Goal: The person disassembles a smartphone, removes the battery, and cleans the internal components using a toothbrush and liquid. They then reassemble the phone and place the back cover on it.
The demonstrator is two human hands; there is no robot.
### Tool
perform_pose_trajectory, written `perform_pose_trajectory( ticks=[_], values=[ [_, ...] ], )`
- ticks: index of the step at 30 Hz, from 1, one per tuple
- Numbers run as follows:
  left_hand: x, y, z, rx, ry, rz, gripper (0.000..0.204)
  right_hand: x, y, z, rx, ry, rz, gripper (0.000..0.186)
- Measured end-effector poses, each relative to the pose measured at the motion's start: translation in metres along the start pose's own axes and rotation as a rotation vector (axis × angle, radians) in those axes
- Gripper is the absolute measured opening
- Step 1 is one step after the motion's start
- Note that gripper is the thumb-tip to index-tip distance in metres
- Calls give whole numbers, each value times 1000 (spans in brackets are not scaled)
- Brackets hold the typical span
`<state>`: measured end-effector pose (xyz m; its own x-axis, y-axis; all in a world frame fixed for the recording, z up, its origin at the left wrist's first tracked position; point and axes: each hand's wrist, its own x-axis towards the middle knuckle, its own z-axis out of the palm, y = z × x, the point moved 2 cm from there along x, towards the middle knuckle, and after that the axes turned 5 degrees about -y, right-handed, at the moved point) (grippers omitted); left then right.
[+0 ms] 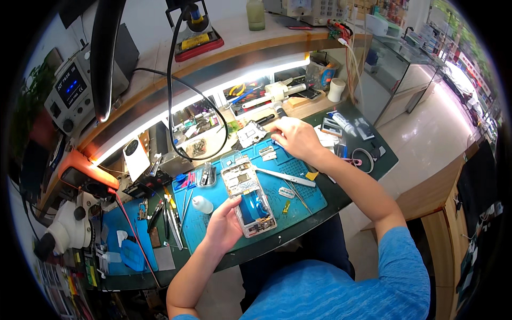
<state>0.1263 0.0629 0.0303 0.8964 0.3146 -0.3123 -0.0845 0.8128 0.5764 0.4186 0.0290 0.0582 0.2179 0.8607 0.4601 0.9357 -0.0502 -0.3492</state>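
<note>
Grip of the left hand [223,229] is closed on the opened phone [246,184], thumb over its left edge and the other fingers hidden, probably to steady it and leave its inside uncovered. The phone lies near the middle of the frame, its long side running up and slightly left, over the blue mat [320,200] on the dark green desk [385,154]; whether it is lifted at all, I cannot tell. Its lower half shows a glossy blue panel [253,208]. The right hand [300,137] reaches to the upper centre, fingers bent down near a white-grey plate [251,134]; whether that grip holds anything, I cannot tell. Right of the phone, a long pale tool [286,176] lies slantwise, its left end beside the phone, and thin tweezers [300,198] rest below it, presumably left there for easy reach. Left of the phone, a white bottle [202,204] and a clear box of small parts [206,175] stand near, perhaps so loose pieces don't stray across the mat.
</note>
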Motion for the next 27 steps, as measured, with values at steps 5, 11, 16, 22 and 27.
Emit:
perform_pose_trajectory(
  ticks=[5,11,16,22,27],
  values=[
    [11,0,-11,-50,-40,2,54,35,16,36,-199,-131,-139,16],
    [0,-4,-12,-8,24,58,61,41,-1,49,-158,-281,69,25],
    [-2,-2,-8,77,-36,100,64,40,4,62,-102,-275,164,26],
    [0,-2,-13,72,-23,116,63,42,4,67,-68,-162,279,26],
    [2,-1,-15,94,-6,132,62,49,1,70,-155,-245,380,30]
  ],
)
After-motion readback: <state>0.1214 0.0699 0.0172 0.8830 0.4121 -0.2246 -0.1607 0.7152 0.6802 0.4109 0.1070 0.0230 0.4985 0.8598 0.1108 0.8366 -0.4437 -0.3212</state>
